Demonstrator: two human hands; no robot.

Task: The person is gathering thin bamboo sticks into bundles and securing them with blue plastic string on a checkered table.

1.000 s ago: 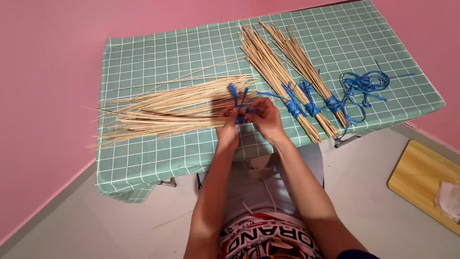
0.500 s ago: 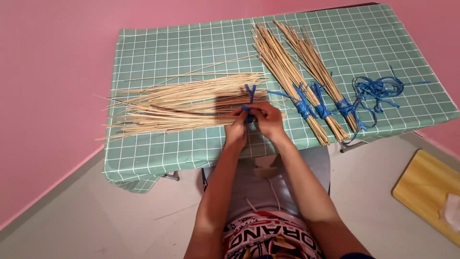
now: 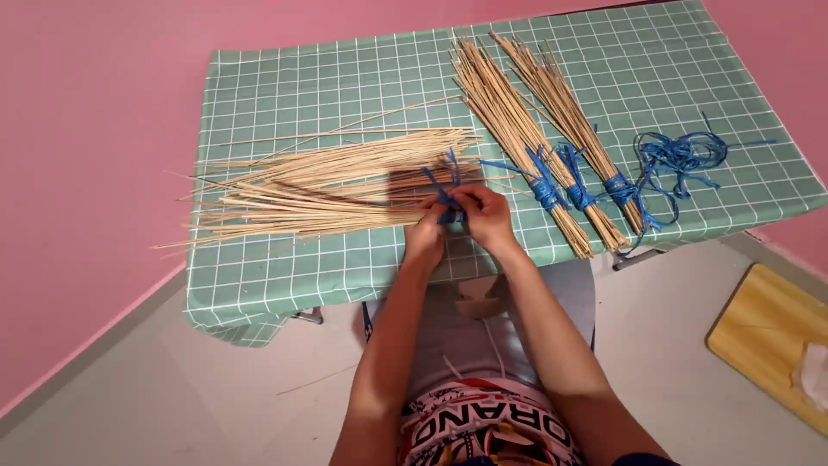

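A loose bundle of thin pale straw sticks [image 3: 319,185] lies across the green checked tablecloth [image 3: 345,78], tips fanning to the left. At its right end a blue plastic strip [image 3: 444,177] is wrapped around the sticks, its two ends poking up. My left hand [image 3: 425,231] and my right hand [image 3: 485,216] meet at that wrap, each pinching the blue strip close to the knot. The knot itself is partly hidden by my fingers.
Three tied stick bundles [image 3: 535,138] lie diagonally at right, each bound with blue strip. A tangle of spare blue strip [image 3: 681,155] sits near the table's right edge. A wooden board [image 3: 768,341] lies on the floor at right. Pink walls surround the table.
The blue strip ends have tilted and dropped lower over the sticks as my hands work the knot. The straw tips on the left have shifted slightly toward the table edge.
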